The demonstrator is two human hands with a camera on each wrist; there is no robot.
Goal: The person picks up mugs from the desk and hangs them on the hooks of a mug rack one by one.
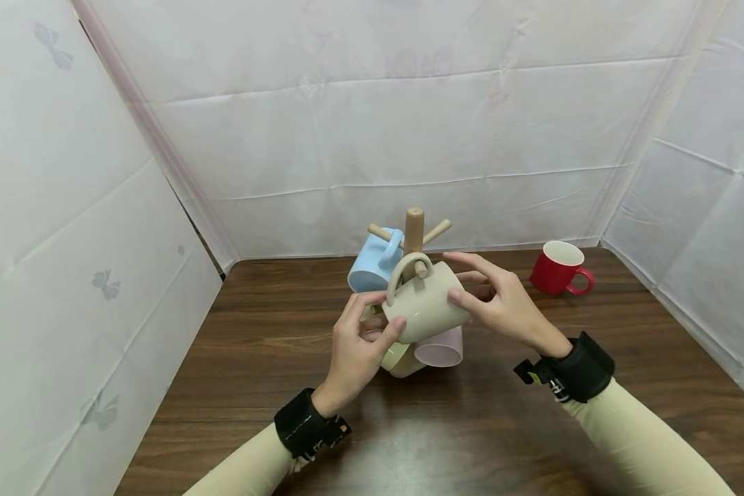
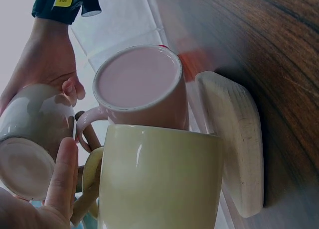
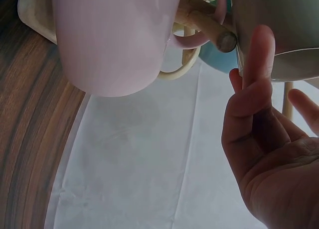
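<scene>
A beige mug (image 1: 430, 306) lies tilted on its side at the front of a wooden mug tree (image 1: 415, 227). Its handle loops round a peg, whose tip (image 1: 421, 269) pokes through. My left hand (image 1: 358, 344) holds the mug's left end, thumb in front and fingers behind. At the other end my right hand (image 1: 505, 303) pinches it, thumb on the near side, index finger stretched out above. In the left wrist view the mug's pale base (image 2: 26, 168) faces the left fingers. Under the mug, part of my right hand (image 3: 271, 139) shows in the right wrist view.
A light blue mug (image 1: 372, 262) hangs at the back left of the tree. Lower down hang a pink mug (image 1: 440, 350) and a yellow mug (image 2: 159, 174), close under my hands. A red mug (image 1: 554, 269) stands at the right rear, near the white cloth wall (image 1: 409, 138).
</scene>
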